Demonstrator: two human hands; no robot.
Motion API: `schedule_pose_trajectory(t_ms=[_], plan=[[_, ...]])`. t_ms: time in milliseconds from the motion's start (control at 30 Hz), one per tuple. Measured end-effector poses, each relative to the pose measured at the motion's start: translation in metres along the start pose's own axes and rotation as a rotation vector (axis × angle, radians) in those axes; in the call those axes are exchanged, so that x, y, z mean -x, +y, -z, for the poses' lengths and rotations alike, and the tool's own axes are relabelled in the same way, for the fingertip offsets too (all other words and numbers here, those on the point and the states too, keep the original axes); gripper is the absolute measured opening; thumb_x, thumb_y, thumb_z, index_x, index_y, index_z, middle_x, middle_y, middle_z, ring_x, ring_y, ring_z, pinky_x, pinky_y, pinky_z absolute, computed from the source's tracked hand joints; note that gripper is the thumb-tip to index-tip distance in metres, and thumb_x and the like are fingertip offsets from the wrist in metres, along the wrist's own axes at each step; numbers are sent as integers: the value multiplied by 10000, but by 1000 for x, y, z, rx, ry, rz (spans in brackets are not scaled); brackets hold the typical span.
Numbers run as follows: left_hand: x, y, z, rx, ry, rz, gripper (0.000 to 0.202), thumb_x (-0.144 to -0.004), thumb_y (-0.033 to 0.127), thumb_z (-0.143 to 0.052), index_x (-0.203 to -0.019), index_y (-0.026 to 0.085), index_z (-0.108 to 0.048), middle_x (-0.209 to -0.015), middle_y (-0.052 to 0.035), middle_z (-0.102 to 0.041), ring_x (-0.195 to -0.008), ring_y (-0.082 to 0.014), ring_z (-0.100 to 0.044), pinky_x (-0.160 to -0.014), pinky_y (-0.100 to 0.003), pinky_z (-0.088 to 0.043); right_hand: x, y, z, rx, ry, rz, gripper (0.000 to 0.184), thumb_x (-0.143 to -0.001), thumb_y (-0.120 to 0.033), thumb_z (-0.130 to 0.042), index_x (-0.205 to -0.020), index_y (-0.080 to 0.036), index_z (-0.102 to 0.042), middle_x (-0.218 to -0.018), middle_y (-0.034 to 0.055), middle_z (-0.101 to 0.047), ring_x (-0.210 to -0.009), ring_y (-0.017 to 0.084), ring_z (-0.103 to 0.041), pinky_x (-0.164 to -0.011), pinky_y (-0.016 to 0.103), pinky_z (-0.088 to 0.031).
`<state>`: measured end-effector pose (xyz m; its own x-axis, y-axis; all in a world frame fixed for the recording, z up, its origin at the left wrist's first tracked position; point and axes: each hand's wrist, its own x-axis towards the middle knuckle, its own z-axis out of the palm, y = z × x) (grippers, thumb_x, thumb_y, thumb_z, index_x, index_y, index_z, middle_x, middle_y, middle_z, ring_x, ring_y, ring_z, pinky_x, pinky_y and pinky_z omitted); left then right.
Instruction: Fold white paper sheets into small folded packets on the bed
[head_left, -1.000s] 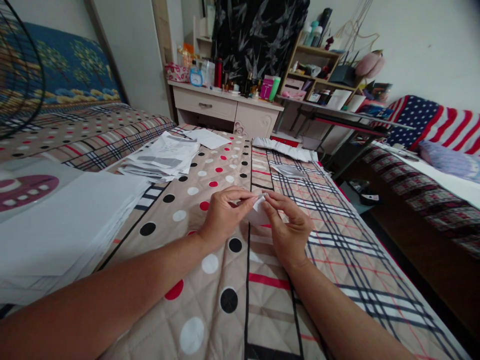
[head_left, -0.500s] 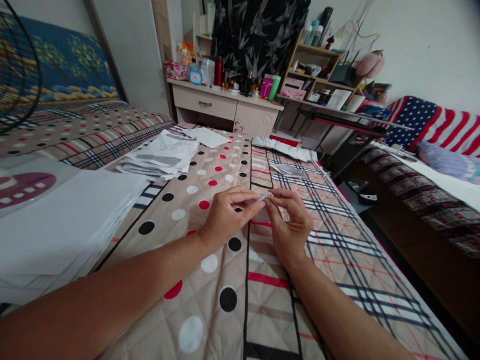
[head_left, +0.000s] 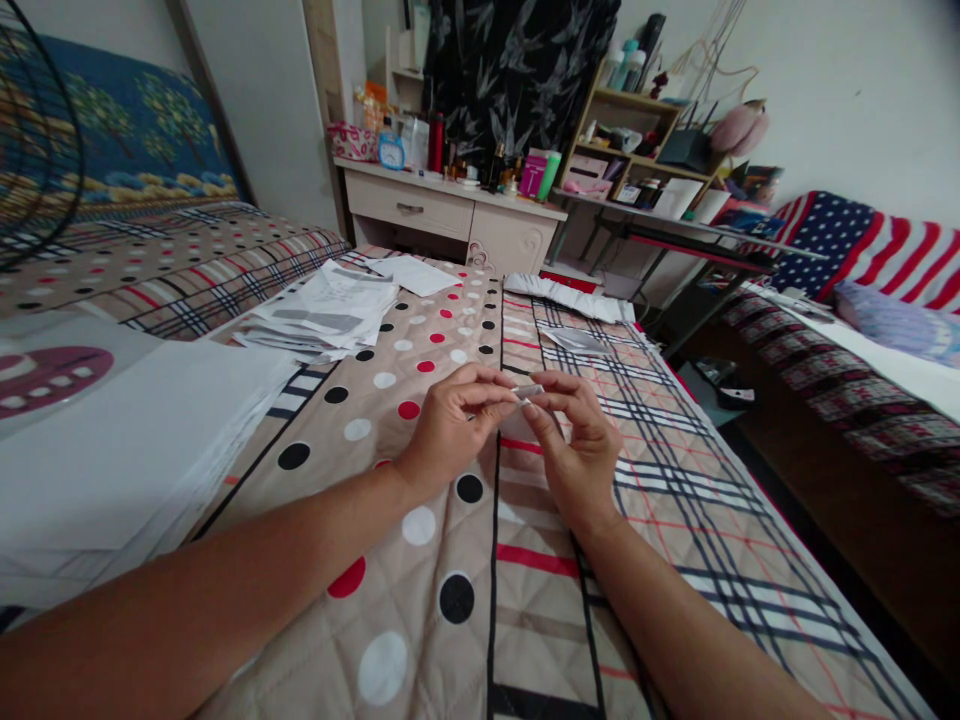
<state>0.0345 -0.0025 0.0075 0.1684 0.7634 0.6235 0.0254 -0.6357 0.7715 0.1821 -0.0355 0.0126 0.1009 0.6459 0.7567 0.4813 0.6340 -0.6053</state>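
My left hand (head_left: 450, 425) and my right hand (head_left: 577, 440) meet above a quilted bedspread (head_left: 480, 560) with dots and plaid. Both pinch a small white paper piece (head_left: 527, 392) between thumbs and fingertips; its lower part shows faintly between the hands. Each hand's fingers are closed on it. Both forearms reach in from the bottom of the view.
A pile of white sheets (head_left: 135, 440) lies at my left. Loose papers (head_left: 330, 310) are scattered further up the bed, and another paper piece (head_left: 577, 340) lies on the plaid. A dresser (head_left: 450, 215) and cluttered shelves (head_left: 637, 150) stand beyond. A second bed (head_left: 847, 370) is at right.
The paper piece, seen as a broader white shape a second ago, now shows mostly as a narrow strip at the fingertips. Both hands have stayed nearly in place.
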Motion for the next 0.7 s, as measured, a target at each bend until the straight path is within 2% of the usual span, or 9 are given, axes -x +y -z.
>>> schedule_pose_trajectory(t_ms=[167, 333, 400, 567, 700], plan=[[-2, 7, 1, -67, 30, -63, 77, -826, 175, -675, -802, 188, -748, -831, -47, -667, -790, -138, -635, -694, -241, -512, 0, -3, -1, 8, 9, 0, 38, -864, -210, -632, -839, -228, -654, -1095, 53, -650, -1050, 208, -611, -947, 437, -483], [-3, 14, 7, -200, 54, -354, 112, -837, 123, -654, -844, 197, -738, -856, -44, -646, -800, -125, -618, -709, -242, -509, 1, -6, 3, -26, 71, 39, 97, -823, -173, -686, -877, -253, -688, -1135, 44, -641, -1076, 220, -604, -935, 441, -497], [-3, 14, 9, -233, 44, -428, 132, -835, 102, -648, -869, 200, -730, -881, -45, -642, -818, -126, -616, -707, -241, -509, 1, -7, 5, -13, 73, 77, 135, -812, -133, -689, -859, -259, -698, -1116, 36, -646, -1050, 216, -612, -923, 439, -498], [-2, 14, 9, -256, 43, -426, 146, -841, 83, -628, -875, 195, -715, -881, -41, -620, -823, -127, -603, -709, -241, -504, 2, -7, 7, 55, 79, 165, 180, -790, -109, -703, -860, -275, -708, -1112, 32, -646, -1015, 224, -618, -885, 447, -503], [-1, 15, 7, -259, 40, -389, 150, -851, 69, -602, -857, 175, -709, -869, -44, -610, -818, -124, -597, -702, -231, -492, 4, -9, 6, 68, 68, 167, 168, -793, -106, -695, -861, -260, -698, -1108, 41, -640, -1026, 228, -611, -918, 460, -484]])
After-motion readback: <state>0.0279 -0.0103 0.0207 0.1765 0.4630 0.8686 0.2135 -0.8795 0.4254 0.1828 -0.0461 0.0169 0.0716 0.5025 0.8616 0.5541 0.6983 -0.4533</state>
